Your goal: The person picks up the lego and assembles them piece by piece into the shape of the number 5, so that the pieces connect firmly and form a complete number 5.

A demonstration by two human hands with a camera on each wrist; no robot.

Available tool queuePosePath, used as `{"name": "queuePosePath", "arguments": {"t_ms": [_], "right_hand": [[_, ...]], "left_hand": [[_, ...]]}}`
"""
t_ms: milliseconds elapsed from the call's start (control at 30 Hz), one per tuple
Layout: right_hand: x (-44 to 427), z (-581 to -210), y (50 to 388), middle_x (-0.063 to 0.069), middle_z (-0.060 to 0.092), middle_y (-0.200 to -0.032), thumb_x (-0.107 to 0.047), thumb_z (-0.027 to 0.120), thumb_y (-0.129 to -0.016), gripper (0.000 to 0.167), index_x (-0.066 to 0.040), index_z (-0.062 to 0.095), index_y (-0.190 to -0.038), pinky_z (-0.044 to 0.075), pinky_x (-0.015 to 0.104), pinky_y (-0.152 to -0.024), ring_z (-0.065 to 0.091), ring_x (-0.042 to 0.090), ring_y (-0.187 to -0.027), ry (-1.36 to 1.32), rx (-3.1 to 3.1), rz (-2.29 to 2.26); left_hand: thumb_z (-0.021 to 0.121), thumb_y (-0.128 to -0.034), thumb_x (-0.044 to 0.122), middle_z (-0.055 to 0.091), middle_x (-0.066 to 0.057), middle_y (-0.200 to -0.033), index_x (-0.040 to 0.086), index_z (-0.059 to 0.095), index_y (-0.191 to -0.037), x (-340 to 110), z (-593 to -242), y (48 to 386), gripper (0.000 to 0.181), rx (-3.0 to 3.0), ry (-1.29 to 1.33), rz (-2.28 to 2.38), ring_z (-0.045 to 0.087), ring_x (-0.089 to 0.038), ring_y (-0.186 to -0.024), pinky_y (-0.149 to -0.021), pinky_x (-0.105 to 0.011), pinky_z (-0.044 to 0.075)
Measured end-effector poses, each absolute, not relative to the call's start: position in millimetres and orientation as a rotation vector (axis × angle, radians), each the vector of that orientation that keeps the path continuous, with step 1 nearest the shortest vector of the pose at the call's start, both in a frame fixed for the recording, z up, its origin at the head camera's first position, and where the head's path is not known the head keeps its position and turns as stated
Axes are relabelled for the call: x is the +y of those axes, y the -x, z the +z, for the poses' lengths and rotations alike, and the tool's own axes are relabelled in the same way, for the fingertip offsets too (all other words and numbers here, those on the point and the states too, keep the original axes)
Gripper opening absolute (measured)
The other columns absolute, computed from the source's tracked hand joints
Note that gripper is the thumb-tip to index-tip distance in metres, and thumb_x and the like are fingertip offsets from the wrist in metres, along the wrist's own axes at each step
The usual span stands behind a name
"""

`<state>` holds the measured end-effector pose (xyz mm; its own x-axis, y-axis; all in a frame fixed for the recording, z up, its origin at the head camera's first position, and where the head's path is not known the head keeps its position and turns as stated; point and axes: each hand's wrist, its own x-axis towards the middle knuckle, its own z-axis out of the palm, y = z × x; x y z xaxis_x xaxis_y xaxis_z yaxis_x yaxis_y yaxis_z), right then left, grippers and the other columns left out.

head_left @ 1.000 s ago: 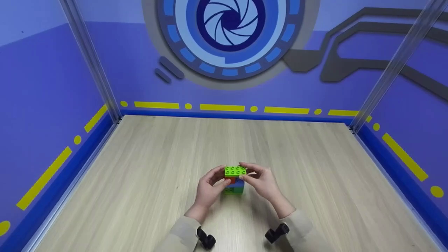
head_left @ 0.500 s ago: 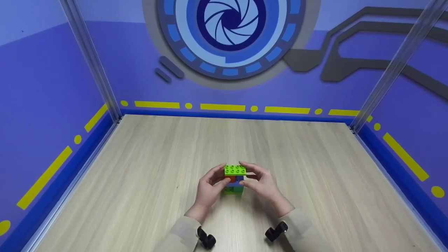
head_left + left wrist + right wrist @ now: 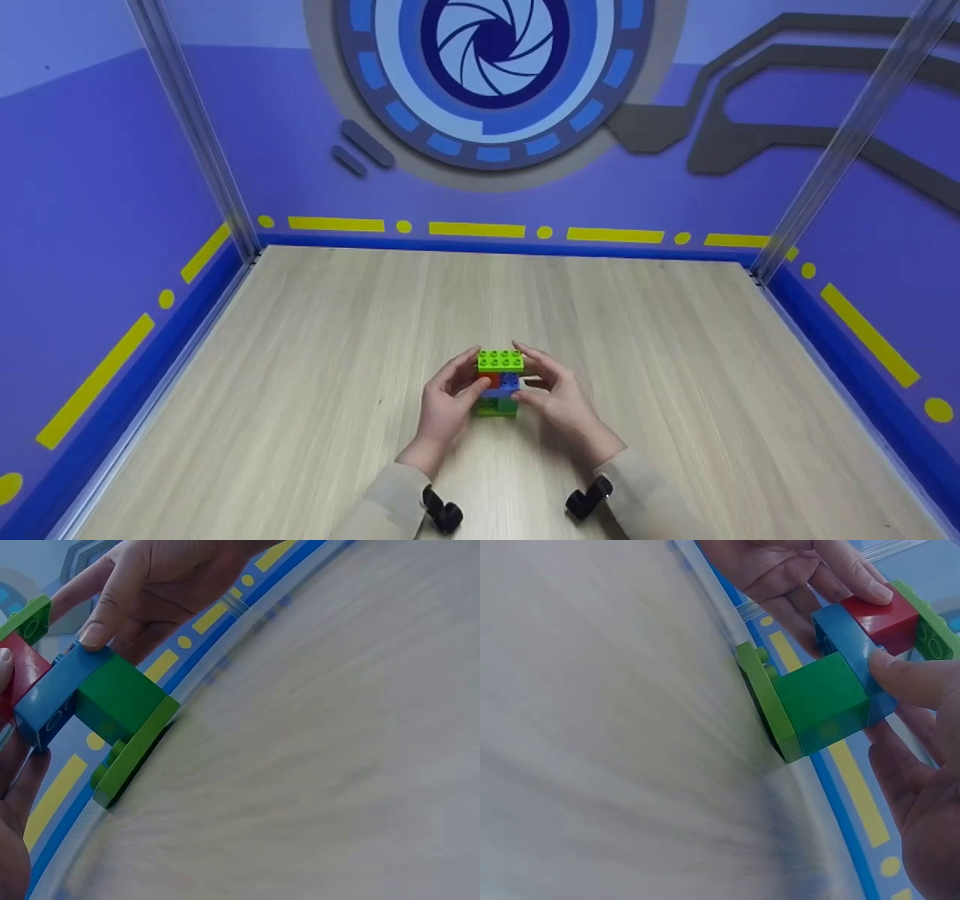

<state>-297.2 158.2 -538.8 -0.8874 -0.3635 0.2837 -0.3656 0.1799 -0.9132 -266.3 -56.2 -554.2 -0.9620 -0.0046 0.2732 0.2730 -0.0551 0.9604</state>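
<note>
A small stack of toy building blocks stands on the table between the two hands. On top is a lime-green plate with studs [image 3: 500, 361]. Below it sits a red block [image 3: 881, 621], then a blue block [image 3: 853, 641], a dark green block [image 3: 120, 697] and a lime-green base plate [image 3: 136, 754]. The left hand [image 3: 448, 401] grips the stack from the left, its thumb on the red block. From the right, the right hand [image 3: 559, 390] holds the stack with its thumb on the blue block. The fingertips behind the stack are partly hidden.
The wood-grain table [image 3: 337, 322] extends around the stack. Blue printed walls [image 3: 262, 135] enclose it at the back and sides, with metal corner posts [image 3: 199, 127]. A black wrist device [image 3: 441, 511] is strapped at each sleeve.
The stack's top has shifted slightly left and away, and more of the blue block shows. The right thumb has slid down from the top plate to the blue block.
</note>
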Motion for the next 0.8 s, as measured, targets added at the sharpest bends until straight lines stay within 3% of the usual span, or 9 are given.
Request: {"name": "queuePosePath", "arguments": {"t_ms": [133,267,567,800], "right_hand": [[158,-543,298,0.02,0.069,-0.132,-0.001,0.079,-0.087,0.077,-0.013,0.045,-0.155,0.055,0.053,-0.104,0.067,0.032,-0.119,-0.764,-2.404,1.893],[158,-546,298,0.022,0.068,-0.132,-0.003,0.078,-0.088,0.076,-0.013,0.044,-0.156,0.055,0.055,-0.103,0.068,0.038,-0.115,-0.772,-2.411,1.891],[158,-552,299,0.031,0.064,-0.133,0.001,0.076,-0.089,0.072,0.0,0.043,-0.153,0.06,0.036,-0.097,0.067,0.041,-0.115,-0.727,-2.481,1.889],[158,-553,299,0.031,0.065,-0.132,-0.003,0.075,-0.091,0.068,0.0,0.044,-0.152,0.059,0.04,-0.1,0.068,0.043,-0.115,-0.72,-2.485,1.879]], "left_hand": [[0.074,-0.0952,0.019,0.063,-0.008,-0.143,0.017,0.059,-0.145,-57,-554,266,0.052,-2.021,0.269,-2.129,0.063,-0.023,-0.126,-0.104,-0.019,0.053],[0.074,-0.0953,0.021,0.062,-0.006,-0.144,0.016,0.058,-0.146,-58,-553,265,0.053,-2.028,0.264,-2.124,0.062,-0.022,-0.127,-0.104,-0.019,0.052],[0.072,-0.097,0.021,0.065,-0.009,-0.139,0.016,0.057,-0.147,-57,-555,269,0.052,-2.036,0.242,-2.103,0.063,-0.019,-0.126,-0.104,-0.017,0.051],[0.069,-0.099,0.017,0.063,-0.012,-0.141,0.018,0.054,-0.15,-57,-557,271,0.053,-2.05,0.259,-2.093,0.06,-0.025,-0.131,-0.109,-0.022,0.05]]}}
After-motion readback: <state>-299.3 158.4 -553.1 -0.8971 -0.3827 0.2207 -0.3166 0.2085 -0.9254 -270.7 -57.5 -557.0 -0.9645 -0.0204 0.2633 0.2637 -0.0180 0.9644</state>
